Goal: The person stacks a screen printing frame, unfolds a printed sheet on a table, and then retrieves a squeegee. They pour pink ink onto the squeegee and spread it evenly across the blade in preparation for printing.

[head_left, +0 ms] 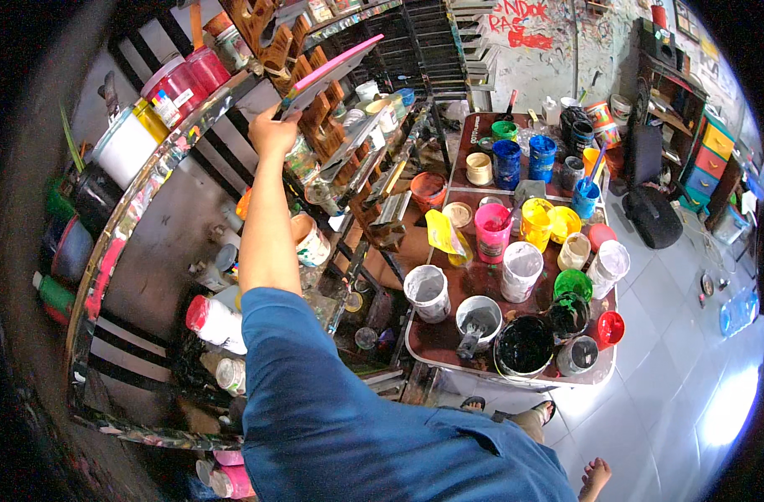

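the raised hand (273,132) grips a flat board (332,74) at eleven o'clock, over the rack (131,209); the tray of paint tubs (516,368) sits at three o'clock.

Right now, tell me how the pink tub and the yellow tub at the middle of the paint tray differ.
The pink tub is magenta with a label on its side; the yellow tub is plain yellow. The pink tub stands left, nearer the yellow pouch; the yellow tub stands right, beside a yellow lid. Both stand upright, open-topped, on the tray.

Roughly twenty paint pots (521,269), one pink-edged board (332,75).
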{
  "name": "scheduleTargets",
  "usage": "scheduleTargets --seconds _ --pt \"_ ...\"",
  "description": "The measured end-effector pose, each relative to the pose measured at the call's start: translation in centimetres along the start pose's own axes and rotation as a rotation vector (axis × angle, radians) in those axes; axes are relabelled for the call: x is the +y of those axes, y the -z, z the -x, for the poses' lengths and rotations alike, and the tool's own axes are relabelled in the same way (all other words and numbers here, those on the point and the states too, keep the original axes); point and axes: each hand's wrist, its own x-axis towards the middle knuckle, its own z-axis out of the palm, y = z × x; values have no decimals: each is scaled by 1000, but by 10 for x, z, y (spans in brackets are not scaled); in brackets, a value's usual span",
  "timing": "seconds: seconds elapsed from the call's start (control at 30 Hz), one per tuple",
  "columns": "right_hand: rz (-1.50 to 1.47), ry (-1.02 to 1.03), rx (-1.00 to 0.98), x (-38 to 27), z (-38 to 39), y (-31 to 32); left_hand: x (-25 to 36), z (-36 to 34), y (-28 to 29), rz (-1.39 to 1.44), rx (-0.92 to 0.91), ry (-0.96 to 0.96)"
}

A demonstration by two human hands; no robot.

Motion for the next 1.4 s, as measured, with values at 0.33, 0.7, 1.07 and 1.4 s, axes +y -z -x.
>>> scheduleTargets --seconds 0.33,0.7,1.07,1.4 --pt "-23 48 30 26 -36 8 3 1 -9 132 136 -137" --pt "-3 -37 -3 -17 23 -21 -63 0 -23 329 -5 -54" --pt "36 2 1 -22 3 -39 -84 -20 11 892 -598 115" --pt "118 -34 -112 -61 61 -59 -50 -48 19 441 -852 613"
